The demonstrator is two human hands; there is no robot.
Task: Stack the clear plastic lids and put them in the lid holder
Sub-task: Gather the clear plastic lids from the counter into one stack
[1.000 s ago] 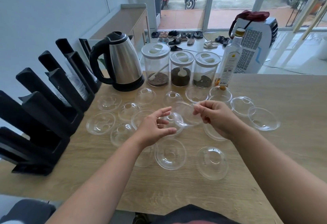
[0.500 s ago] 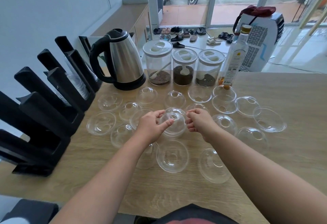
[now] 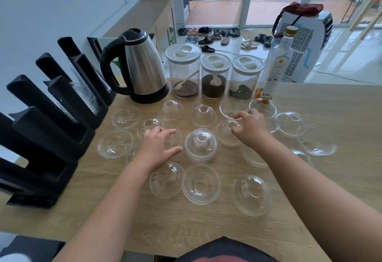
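Note:
Several clear dome lids lie scattered on the wooden table (image 3: 206, 230), some dome up, some upside down. A small stack of lids (image 3: 200, 144) stands dome up in the middle, with neither hand on it. My left hand (image 3: 158, 148) hovers just left of the stack, fingers spread, holding nothing. My right hand (image 3: 253, 127) reaches to the right of the stack and pinches the edge of a single lid (image 3: 226, 137). The black lid holder (image 3: 51, 137) stands at the table's left edge, with some clear lids (image 3: 88, 98) in its far slots.
A steel kettle (image 3: 142, 69) stands at the back left. Three lidded jars (image 3: 215, 75) and a glass bottle (image 3: 277, 63) line the back edge. More loose lids (image 3: 251, 194) lie near my forearms and at the right (image 3: 315, 139).
Both hands have let go of the stack, which now rests on the table. My right hand moved right and back onto another lid; my left hand drew away to the left.

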